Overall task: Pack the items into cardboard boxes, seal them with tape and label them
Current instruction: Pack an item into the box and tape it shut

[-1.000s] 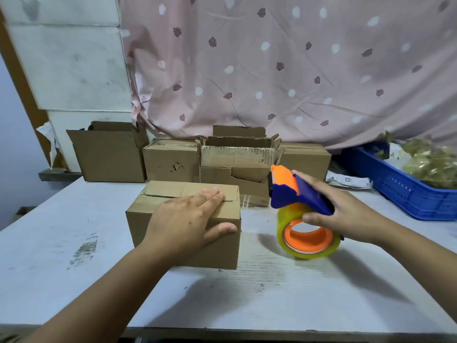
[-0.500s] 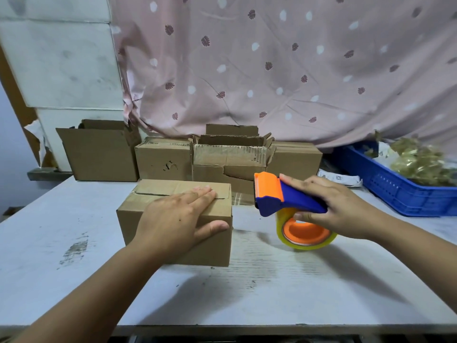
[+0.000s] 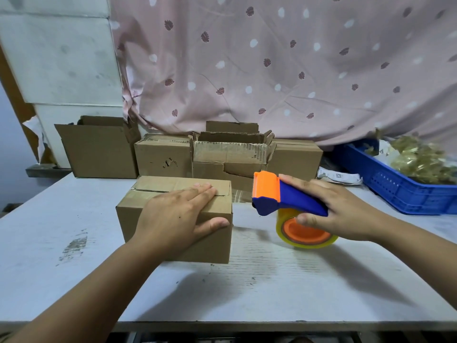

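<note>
Here the left hand [image 3: 176, 214] lies flat on the small box [image 3: 173, 219] on the table [image 3: 272, 280], likely keeping its flaps down. Just beside, the right hand [image 3: 341, 214] grips the tape dispenser [image 3: 289, 201], ready to seal.

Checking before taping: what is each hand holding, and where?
Right hand grips the tape dispenser by its blue handle. Left hand holds nothing; it rests flat on the box.

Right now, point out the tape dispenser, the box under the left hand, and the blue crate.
tape dispenser [image 3: 295, 201]: head view, blue handle.
box [image 3: 213, 245]: head view, front face.
blue crate [image 3: 400, 191]: head view, front wall.
</note>
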